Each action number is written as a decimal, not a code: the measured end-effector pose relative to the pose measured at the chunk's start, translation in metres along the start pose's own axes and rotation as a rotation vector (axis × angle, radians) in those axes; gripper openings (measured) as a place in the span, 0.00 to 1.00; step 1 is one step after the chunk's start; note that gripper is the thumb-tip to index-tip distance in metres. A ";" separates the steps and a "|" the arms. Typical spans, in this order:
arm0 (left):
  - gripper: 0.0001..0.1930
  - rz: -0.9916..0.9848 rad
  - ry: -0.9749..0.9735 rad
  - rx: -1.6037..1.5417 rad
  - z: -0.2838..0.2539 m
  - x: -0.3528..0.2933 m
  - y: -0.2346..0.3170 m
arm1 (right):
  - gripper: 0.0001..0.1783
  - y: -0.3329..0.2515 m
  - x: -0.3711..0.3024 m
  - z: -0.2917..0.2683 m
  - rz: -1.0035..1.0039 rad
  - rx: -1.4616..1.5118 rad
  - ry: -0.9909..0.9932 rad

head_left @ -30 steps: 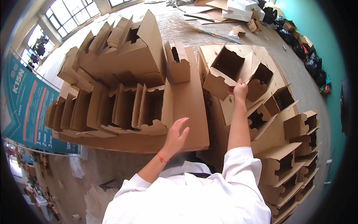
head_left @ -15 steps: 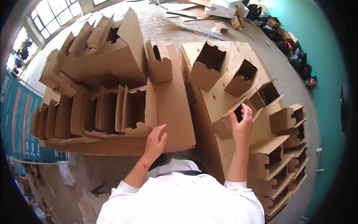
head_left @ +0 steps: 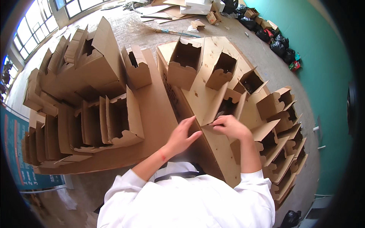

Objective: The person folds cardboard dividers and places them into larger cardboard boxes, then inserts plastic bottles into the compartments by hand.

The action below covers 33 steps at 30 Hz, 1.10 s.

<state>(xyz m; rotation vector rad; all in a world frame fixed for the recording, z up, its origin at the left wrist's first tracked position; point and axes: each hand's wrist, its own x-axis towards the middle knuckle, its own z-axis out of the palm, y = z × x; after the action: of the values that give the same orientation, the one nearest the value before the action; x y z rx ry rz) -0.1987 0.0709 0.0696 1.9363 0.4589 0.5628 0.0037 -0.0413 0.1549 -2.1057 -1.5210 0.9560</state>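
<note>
An open cardboard box (head_left: 217,103) stands on the pale wooden board in front of me, flaps raised at its sides. At its near edge my right hand (head_left: 235,128) is closed, its curled fingers gripping the front panel and partly hiding it. My left hand (head_left: 183,136) hovers by the board's left edge, thumb and fingers apart and nothing between them. Behind the gripped box stand more open boxes: a tall one (head_left: 182,76), a smaller one (head_left: 218,78) and one with spread flaps (head_left: 251,81).
Rows of open cartons (head_left: 122,131) crowd the brown cardboard surface (head_left: 152,110) on the left. More boxes (head_left: 268,104) are packed along the wooden board's (head_left: 195,100) right side. A broom (head_left: 167,31) lies on the floor beyond; black bags (head_left: 277,47) line the green wall (head_left: 323,76).
My view has turned right. My right hand has come down onto the box's near edge and closed there. The box's flaps now stand wider apart. My left hand has moved right, toward the box.
</note>
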 end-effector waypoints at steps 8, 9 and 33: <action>0.32 -0.153 -0.141 0.167 0.044 0.073 0.000 | 0.12 0.044 0.028 0.008 0.270 0.090 -0.119; 0.32 -0.164 -0.153 0.182 0.046 0.072 0.005 | 0.12 0.057 0.034 0.014 0.286 -0.127 0.012; 0.17 -0.029 0.192 0.322 0.001 0.127 0.006 | 0.35 0.018 0.009 -0.005 0.130 1.645 0.407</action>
<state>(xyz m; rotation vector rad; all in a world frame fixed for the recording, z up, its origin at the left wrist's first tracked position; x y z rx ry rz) -0.0941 0.1370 0.0981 2.1857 0.7352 0.6928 0.0213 -0.0382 0.1443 -0.9868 -0.0736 1.0795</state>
